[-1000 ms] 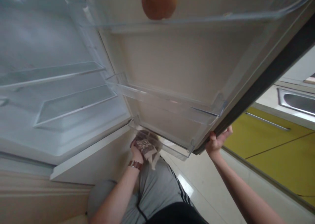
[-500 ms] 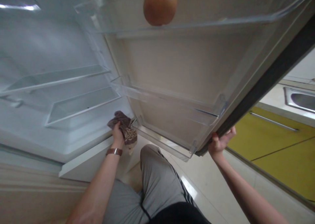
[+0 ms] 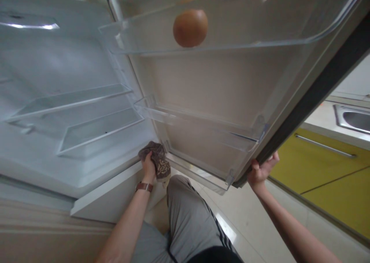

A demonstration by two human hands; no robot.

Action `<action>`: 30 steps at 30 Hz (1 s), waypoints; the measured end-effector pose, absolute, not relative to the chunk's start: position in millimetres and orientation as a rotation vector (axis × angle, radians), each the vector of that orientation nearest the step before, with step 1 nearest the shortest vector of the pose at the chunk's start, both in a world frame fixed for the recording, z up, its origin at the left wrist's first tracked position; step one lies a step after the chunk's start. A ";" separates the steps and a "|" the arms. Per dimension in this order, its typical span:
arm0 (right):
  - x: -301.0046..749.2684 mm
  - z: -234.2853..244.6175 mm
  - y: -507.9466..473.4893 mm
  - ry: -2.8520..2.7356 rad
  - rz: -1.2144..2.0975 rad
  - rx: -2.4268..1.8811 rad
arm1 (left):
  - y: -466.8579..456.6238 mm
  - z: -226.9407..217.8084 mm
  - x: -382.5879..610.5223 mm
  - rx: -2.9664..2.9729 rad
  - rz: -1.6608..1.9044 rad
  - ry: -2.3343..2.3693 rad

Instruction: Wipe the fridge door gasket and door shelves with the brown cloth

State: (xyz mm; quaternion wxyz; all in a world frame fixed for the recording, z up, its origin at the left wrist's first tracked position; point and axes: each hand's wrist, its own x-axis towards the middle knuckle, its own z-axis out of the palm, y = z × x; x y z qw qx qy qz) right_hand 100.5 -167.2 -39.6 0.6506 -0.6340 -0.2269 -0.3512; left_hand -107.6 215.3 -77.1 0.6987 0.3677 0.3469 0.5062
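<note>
My left hand point(image 3: 148, 167) is closed on a brown patterned cloth point(image 3: 159, 159), at the hinge-side lower corner of an open fridge. Part of the cloth hangs down beside my knee. With my right hand point(image 3: 261, 170) I grip the lower outer edge of the fridge door point(image 3: 214, 76), fingers behind it and thumb on the near side. Clear plastic racks point(image 3: 196, 126) run across the inside of the door. In the upper rack sits a round, orange-brown thing point(image 3: 190, 28) that looks like an egg.
Inside the fridge point(image 3: 86, 170) at the left are glass shelves point(image 3: 101, 128) and a lit lamp point(image 3: 31, 25). Below it juts a white lower door or drawer point(image 3: 106, 197). Yellow cabinets point(image 3: 326, 166) with a steel sink point(image 3: 354, 116) above stand to the right. My knee point(image 3: 185, 201) is beneath the door.
My left hand with the cloth has shifted right and a little down, closer to the door's hinge corner. My right hand keeps its hold on the door edge. The view has tilted slightly up.
</note>
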 end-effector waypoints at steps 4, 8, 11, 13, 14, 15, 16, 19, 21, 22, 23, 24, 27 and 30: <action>98.4 -38.4 -167.1 -0.522 -0.810 -1.448 | 201.2 -59.7 -98.8 1.182 1.289 0.763; 97.3 -37.1 -166.6 -0.548 -0.830 -1.425 | 184.7 -57.8 -95.0 1.876 1.082 0.718; 97.9 -38.4 -166.9 -0.554 -0.836 -1.438 | 177.8 -57.4 -95.8 2.393 0.895 0.798; 98.8 -40.5 -167.4 -0.549 -0.826 -1.449 | 170.8 -54.4 -96.5 2.590 0.770 0.834; 99.3 -41.8 -167.6 -0.543 -0.819 -1.455 | 164.9 -52.0 -96.4 2.656 0.714 0.826; 99.8 -42.9 -167.7 -0.537 -0.815 -1.458 | 157.1 -49.2 -96.0 2.709 0.660 0.803; 100.3 -44.1 -167.7 -0.530 -0.812 -1.461 | 147.2 -46.0 -95.2 2.752 0.607 0.764; 102.2 -46.8 -167.5 -0.517 -0.793 -1.463 | 109.1 -34.7 -90.3 2.836 0.460 0.627; 103.8 -48.1 -167.3 -0.519 -0.777 -1.462 | 83.0 -25.9 -86.0 2.863 0.393 0.576; 104.5 -48.6 -167.3 -0.523 -0.774 -1.460 | 71.6 -21.1 -83.8 2.873 0.362 0.561; 105.1 -49.0 -167.4 -0.528 -0.774 -1.461 | 61.7 -16.4 -81.6 2.884 0.326 0.551; 105.6 -49.4 -167.5 -0.533 -0.778 -1.460 | 53.3 -11.8 -79.5 2.895 0.281 0.537; 105.4 -50.3 -168.2 -0.545 -0.786 -1.457 | 35.5 -0.2 -73.4 2.934 0.140 0.456; 103.8 -50.7 -168.5 -0.533 -0.779 -1.463 | 19.9 6.1 -67.3 2.969 0.057 0.359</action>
